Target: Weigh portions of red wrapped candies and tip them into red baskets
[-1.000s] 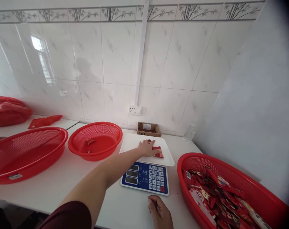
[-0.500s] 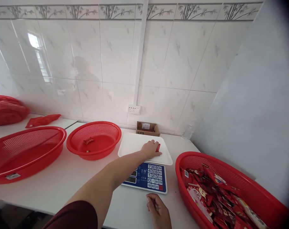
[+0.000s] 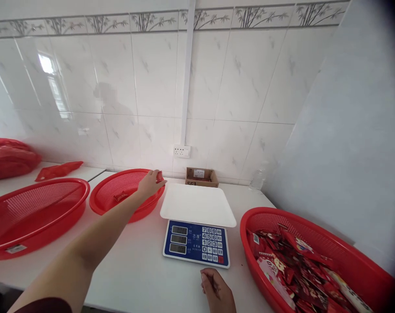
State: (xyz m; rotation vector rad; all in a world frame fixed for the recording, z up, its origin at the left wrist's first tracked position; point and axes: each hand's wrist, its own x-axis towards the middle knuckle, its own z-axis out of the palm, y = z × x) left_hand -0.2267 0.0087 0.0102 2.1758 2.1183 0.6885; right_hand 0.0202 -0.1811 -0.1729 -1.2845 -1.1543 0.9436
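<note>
My left hand (image 3: 150, 184) is over the right rim of the round red basket (image 3: 101, 188), its fingers closed on a small red snack packet (image 3: 159, 177). Inside that basket lies another small red packet (image 3: 121, 196); my forearm hides part of the basket. The digital scale (image 3: 196, 243) stands in the middle of the table with nothing on its white pan (image 3: 197, 204). In front of the scale my right hand (image 3: 218, 290) rests near the table top, fingers curled in, with nothing visible in them.
At right stands a large red basket (image 3: 249, 256) filled with snack packets (image 3: 295, 265). Another red basket (image 3: 37, 237) is on the left, with red plastic bags (image 3: 11, 161) behind it. A small cardboard box (image 3: 202, 182) and a clear jar (image 3: 257, 179) stand by the wall.
My left hand has lifted the red packet off the scale pan and carried it left to the round basket. My right hand has stayed almost in place.
</note>
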